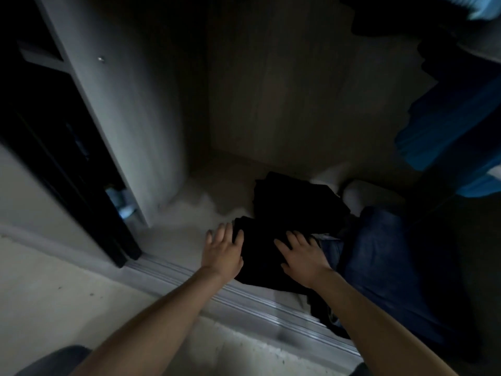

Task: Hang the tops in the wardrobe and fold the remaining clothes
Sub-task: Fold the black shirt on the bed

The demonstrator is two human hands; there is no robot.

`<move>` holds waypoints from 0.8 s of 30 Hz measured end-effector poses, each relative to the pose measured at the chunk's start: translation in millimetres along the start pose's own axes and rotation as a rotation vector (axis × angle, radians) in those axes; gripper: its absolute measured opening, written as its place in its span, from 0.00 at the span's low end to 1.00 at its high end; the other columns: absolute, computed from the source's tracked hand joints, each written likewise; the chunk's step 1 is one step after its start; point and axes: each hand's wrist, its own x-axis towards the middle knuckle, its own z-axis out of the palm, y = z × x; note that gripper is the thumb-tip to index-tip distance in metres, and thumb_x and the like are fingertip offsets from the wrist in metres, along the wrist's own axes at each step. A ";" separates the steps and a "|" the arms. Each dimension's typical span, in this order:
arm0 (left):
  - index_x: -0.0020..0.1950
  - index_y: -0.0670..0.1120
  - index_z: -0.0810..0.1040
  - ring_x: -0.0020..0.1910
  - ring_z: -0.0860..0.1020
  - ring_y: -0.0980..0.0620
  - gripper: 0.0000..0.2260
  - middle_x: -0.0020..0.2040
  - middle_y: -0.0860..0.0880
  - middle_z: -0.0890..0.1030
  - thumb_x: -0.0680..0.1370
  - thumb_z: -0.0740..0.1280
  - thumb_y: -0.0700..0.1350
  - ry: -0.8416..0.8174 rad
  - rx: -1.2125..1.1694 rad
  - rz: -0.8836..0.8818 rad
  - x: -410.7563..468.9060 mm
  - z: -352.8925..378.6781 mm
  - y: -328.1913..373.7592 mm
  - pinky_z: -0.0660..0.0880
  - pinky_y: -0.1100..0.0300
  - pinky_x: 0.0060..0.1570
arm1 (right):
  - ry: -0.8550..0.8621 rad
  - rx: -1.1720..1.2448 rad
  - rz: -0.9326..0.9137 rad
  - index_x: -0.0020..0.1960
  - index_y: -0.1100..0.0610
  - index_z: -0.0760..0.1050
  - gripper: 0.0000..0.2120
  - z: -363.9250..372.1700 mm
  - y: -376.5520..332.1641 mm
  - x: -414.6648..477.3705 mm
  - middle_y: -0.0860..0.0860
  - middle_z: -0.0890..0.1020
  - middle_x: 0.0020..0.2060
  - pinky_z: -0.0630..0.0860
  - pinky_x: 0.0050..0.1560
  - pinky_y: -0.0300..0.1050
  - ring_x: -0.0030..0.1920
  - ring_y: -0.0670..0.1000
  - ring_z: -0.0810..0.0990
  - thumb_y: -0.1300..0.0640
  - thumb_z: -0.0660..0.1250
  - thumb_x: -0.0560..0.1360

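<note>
A folded black garment [260, 256] lies on the wardrobe floor [195, 213], just inside the sliding-door track. My left hand [223, 249] lies flat along its left edge with fingers straight. Flat on top of the garment rests my right hand [302, 256], fingers spread. A second folded black piece [295, 202] sits right behind the first. Folded blue jeans [379, 261] lie to the right of both. Blue tops [447, 131] hang at the upper right, with dark tops [393, 20] above them.
The metal door track [244, 297] runs diagonally under my forearms. A white wardrobe partition [116, 118] stands on the left with a dark compartment [54, 131] beyond it. A pale rounded object [360, 194] sits behind the jeans. Light flooring [54, 308] is at lower left.
</note>
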 end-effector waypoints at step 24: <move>0.73 0.51 0.62 0.72 0.60 0.50 0.22 0.74 0.49 0.62 0.80 0.56 0.54 0.043 -0.356 -1.026 -402.3 -254.8 -151.6 0.57 0.52 0.68 | 0.113 -0.078 -0.757 0.74 0.58 0.61 0.30 -338.9 -214.2 -150.3 0.63 0.66 0.69 0.66 0.65 0.47 0.69 0.57 0.67 0.53 0.66 0.75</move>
